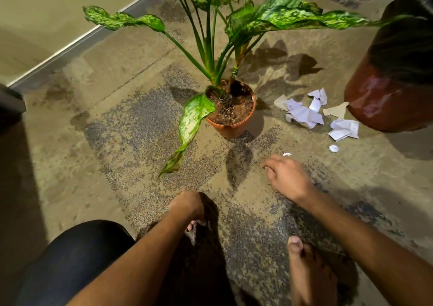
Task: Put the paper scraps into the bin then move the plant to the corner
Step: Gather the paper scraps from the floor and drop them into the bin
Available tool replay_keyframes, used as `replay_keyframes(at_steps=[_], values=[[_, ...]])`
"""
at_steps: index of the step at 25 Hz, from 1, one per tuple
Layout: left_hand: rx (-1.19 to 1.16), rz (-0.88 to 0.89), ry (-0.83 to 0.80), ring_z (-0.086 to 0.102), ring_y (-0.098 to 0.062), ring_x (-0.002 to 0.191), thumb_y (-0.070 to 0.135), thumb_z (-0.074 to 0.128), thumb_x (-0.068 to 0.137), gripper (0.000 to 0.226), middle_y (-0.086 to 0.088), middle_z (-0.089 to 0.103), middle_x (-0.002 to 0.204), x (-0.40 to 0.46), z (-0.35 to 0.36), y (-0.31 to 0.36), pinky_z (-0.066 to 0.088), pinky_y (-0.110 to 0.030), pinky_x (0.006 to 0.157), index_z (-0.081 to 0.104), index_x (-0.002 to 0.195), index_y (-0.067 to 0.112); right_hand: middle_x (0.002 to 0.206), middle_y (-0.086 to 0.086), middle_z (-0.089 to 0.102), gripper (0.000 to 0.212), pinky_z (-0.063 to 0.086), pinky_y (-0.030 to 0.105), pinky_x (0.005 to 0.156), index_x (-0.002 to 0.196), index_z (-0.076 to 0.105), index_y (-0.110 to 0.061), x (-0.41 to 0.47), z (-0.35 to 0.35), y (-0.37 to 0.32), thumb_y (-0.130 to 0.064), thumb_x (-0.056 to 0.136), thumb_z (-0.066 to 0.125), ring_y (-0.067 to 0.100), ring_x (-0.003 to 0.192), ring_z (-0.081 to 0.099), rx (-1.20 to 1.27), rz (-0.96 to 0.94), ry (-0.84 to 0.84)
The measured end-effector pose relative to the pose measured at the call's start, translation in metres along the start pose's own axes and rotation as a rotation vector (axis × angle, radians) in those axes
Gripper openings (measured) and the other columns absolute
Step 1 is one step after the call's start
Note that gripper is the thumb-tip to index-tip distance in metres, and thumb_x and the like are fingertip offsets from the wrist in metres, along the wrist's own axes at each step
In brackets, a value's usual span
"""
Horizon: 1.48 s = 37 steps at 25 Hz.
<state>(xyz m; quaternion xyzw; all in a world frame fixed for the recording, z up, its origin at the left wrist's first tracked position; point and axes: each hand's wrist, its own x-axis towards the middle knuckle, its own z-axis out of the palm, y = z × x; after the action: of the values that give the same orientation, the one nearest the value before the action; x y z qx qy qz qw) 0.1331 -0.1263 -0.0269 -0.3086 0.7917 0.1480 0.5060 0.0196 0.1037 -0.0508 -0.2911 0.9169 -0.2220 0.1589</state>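
Under me the floor [131, 127] is rough speckled concrete, patchy with dark gritty stains and pale smooth areas. The bin [384, 99] stands at my far right, a large round tub with a glossy reddish-brown wall, its dark inside only partly in view. The plant [210, 36] rises in front of me, long slender stems carrying broad, wavy, mottled green-and-cream leaves, rooted in crumbly brown soil in a small round terracotta-coloured pot [236, 127]. The paper scraps [304, 115] lie on the floor between pot and bin, crumpled white and beige pieces with torn jagged edges, plus a tiny ball nearer me. My right hand [288, 179] hovers low, fingers loosely curled, with one small white shred at its fingertips, though I cannot tell whether it grips it. My left hand [189, 207] hangs bent downward, fingers curled under, holding nothing I can see.
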Motion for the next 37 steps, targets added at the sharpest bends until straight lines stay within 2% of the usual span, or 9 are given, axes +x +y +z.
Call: replay_keyframes(at_steps=[4,7,10,14,18,24,30,33,37], values=[[0.023,0.032,0.186,0.067,-0.020,0.078,0.008,0.061,0.089,0.012,-0.006,0.062,0.073,-0.004,0.009,0.002,0.059,-0.030,0.076,0.066,0.094,-0.001,0.132,-0.003,0.059,0.030,0.052,0.025,0.087,0.128,0.060,-0.024,0.002,-0.011,0.019,-0.025,0.099,0.051,0.010,0.097,0.065,-0.051,0.098,0.030],[0.035,0.054,0.192,0.069,-0.021,0.080,0.005,0.057,0.090,0.011,-0.009,0.065,0.079,-0.006,0.007,0.002,0.060,-0.033,0.077,0.066,0.093,-0.001,0.132,-0.004,0.060,0.029,0.051,0.025,0.084,0.126,0.062,-0.025,0.003,-0.017,0.031,-0.028,0.097,0.055,0.009,0.092,0.064,-0.067,0.183,0.082],[-0.063,0.159,0.267,0.067,-0.015,0.071,0.009,0.063,0.087,0.005,-0.002,0.062,0.075,-0.006,-0.007,0.018,0.058,-0.025,0.060,0.063,0.089,0.004,0.127,0.000,0.063,0.029,0.050,0.028,0.088,0.123,0.065,-0.023,0.005,-0.023,0.045,-0.022,0.095,0.060,0.017,0.097,0.065,-0.088,0.254,0.147],[-0.325,0.483,0.388,0.054,-0.003,0.058,0.018,0.063,0.082,0.014,0.005,0.056,0.068,-0.008,-0.020,0.062,0.039,-0.008,0.038,0.062,0.083,0.003,0.125,0.001,0.063,0.033,0.049,0.030,0.089,0.126,0.063,-0.019,0.009,-0.024,0.055,-0.015,0.093,0.061,0.020,0.104,0.063,-0.142,0.261,0.142],[-0.431,0.575,0.314,0.052,-0.010,0.073,-0.003,0.052,0.091,0.009,-0.009,0.059,0.093,-0.007,-0.023,0.116,0.049,-0.013,0.058,0.056,0.096,0.003,0.125,-0.002,0.061,0.031,0.048,0.030,0.088,0.126,0.061,-0.022,0.016,-0.019,0.045,-0.020,0.096,0.054,0.019,0.110,0.059,-0.252,0.144,0.065],[-0.222,0.735,0.450,0.067,-0.015,0.080,0.004,0.062,0.088,0.013,-0.005,0.073,0.085,0.003,-0.026,0.150,0.055,-0.029,0.084,0.072,0.084,0.010,0.107,0.002,0.064,0.023,0.054,0.033,0.080,0.110,0.066,-0.013,0.009,-0.017,0.043,-0.015,0.098,0.046,0.018,0.090,0.063,-0.282,0.083,-0.005],[-0.083,0.768,0.501,0.068,-0.022,0.086,0.011,0.060,0.091,0.013,-0.008,0.074,0.092,0.010,-0.021,0.167,0.056,-0.036,0.086,0.073,0.092,0.014,0.088,0.015,0.071,0.019,0.045,0.033,0.069,0.097,0.072,-0.011,-0.006,-0.045,0.093,-0.014,0.088,0.057,0.034,0.083,0.065,-0.039,0.474,0.345],[0.057,0.754,0.526,0.069,-0.027,0.085,0.009,0.057,0.091,0.019,-0.011,0.074,0.092,0.009,-0.015,0.175,0.057,-0.036,0.083,0.074,0.095,0.015,0.092,0.017,0.073,0.026,0.045,0.035,0.071,0.109,0.069,-0.014,-0.008,-0.051,0.112,-0.012,0.086,0.059,0.036,0.086,0.066,-0.031,0.560,0.303],[0.233,0.756,0.600,0.069,-0.030,0.086,0.003,0.055,0.090,0.021,-0.012,0.072,0.095,0.009,-0.011,0.181,0.057,-0.039,0.082,0.070,0.102,0.011,0.072,0.012,0.068,0.007,0.030,0.029,0.060,0.077,0.065,-0.014,-0.010,-0.045,0.118,-0.012,0.081,0.059,0.035,0.072,0.063,-0.052,0.558,0.290]])
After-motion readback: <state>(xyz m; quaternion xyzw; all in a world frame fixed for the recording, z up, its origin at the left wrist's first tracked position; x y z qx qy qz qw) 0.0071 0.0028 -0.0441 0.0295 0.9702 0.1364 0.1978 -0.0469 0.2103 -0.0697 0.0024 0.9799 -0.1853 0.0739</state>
